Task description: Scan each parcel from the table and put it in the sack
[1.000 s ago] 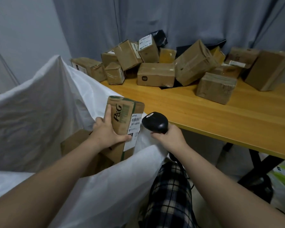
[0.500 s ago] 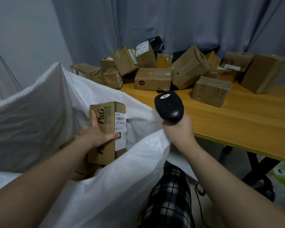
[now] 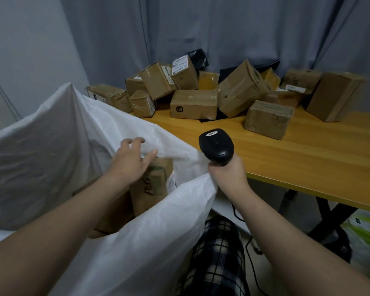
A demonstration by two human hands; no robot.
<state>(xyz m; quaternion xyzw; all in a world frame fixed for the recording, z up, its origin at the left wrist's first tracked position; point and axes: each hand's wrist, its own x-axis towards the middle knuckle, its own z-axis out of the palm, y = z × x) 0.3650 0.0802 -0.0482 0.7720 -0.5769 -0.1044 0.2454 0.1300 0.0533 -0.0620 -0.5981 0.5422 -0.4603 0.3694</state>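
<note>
Parcel with green print [image 3: 156, 184] stands inside the sack [image 3: 51, 146], below its rim, leaning on other boxes [image 3: 107, 221] in there. The left hand [image 3: 130, 161] hovers just above it, fingers loose and spread, holding nothing. The right hand [image 3: 226, 174] grips the black scanner [image 3: 217, 146] upright and appears to pinch the sack's near rim too, close to the near edge of the table [image 3: 308, 157]. Unscanned parcels [image 3: 239, 92] are heaped along the table's far edge. The drop looks done, so fetching comes next. Reach with the free left hand for a front box whose label can be turned to the scanner. Hold the rim up so the mouth does not sag.
</note>
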